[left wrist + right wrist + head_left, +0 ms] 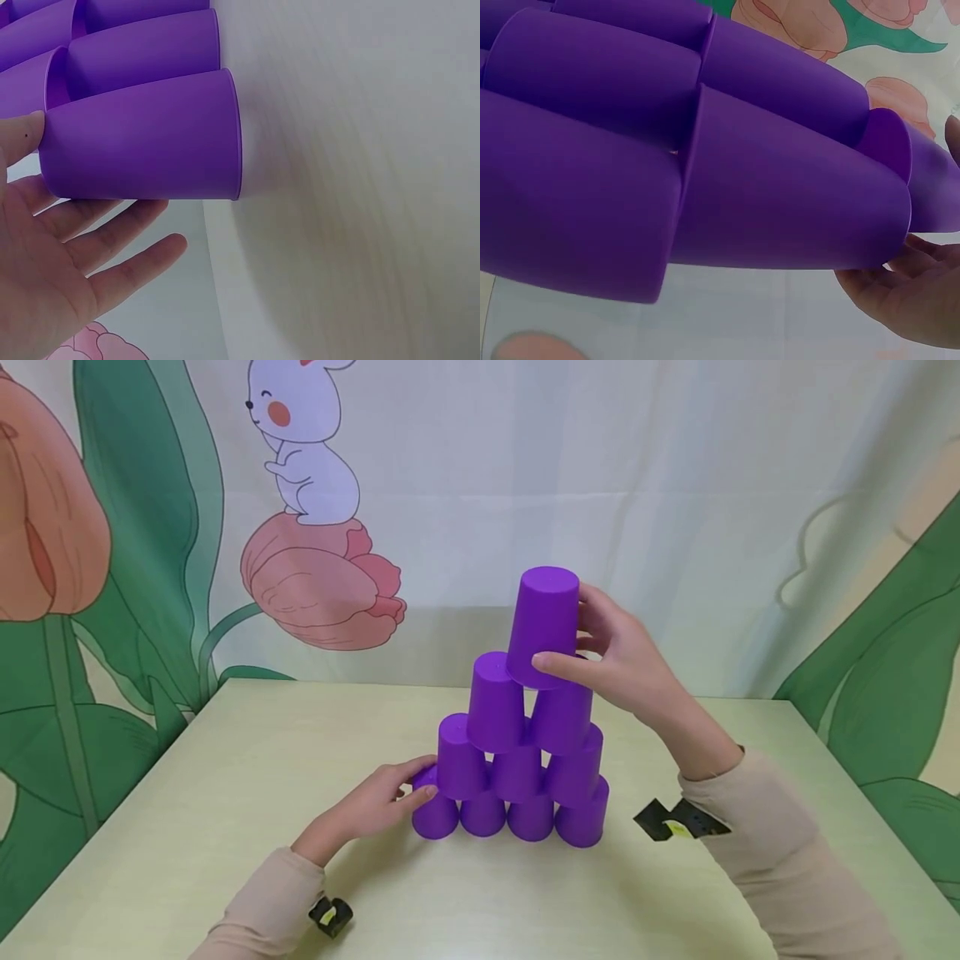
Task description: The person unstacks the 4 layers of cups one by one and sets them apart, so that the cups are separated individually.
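Purple cups stand upside down in a stepped pyramid. At its top my right hand (626, 656) holds one purple cup (546, 622), thumb in front and fingers at its far right side. That cup's lower edge overlaps the tops of two cups (497, 702) below it. Its inside (889, 139) shows past the rim in the right wrist view; I cannot tell whether it rests fully. Low on the left, my left hand (378, 802) touches the bottom row's end cup (142, 142). Its thumb lies at that cup's narrow end, and the fairly straight fingers extend behind.
The pyramid stands on a pale table (247, 752), toward its far side. Behind it hangs a curtain (465, 510) printed with a rabbit and flowers. A black wrist device (331, 916) sits on the left sleeve, another (681, 820) on the right.
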`<state>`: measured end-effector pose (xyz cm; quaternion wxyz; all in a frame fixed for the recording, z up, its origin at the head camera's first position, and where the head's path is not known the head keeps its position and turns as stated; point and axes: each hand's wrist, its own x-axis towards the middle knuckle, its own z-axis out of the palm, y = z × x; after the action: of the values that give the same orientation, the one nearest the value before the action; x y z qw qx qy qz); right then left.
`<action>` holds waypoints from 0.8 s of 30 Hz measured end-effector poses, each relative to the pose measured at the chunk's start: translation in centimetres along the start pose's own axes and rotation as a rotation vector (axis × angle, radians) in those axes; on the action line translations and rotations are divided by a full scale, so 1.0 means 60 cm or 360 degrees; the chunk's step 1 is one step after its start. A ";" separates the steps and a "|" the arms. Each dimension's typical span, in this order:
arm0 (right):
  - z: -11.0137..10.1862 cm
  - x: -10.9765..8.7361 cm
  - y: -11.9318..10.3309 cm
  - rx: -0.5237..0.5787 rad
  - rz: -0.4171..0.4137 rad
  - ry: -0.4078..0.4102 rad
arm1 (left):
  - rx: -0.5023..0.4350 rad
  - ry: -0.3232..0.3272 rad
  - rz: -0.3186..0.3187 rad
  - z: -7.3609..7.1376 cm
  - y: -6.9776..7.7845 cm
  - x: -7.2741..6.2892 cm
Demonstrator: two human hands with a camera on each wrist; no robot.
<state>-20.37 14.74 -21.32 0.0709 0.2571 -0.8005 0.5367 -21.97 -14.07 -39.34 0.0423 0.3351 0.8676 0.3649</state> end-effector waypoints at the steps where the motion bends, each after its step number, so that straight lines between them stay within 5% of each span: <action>1: 0.001 0.000 0.000 -0.0001 0.0009 0.0001 | -0.0004 -0.0001 -0.0003 0.000 0.000 0.000; 24: -0.030 -0.022 -0.009 0.0001 -0.0087 0.0176 | -0.0026 -0.0014 -0.0059 0.001 0.005 -0.001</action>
<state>-19.26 16.65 -20.62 0.1296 0.2489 -0.7878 0.5483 -21.76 -13.91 -39.23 0.0555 0.3203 0.8704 0.3698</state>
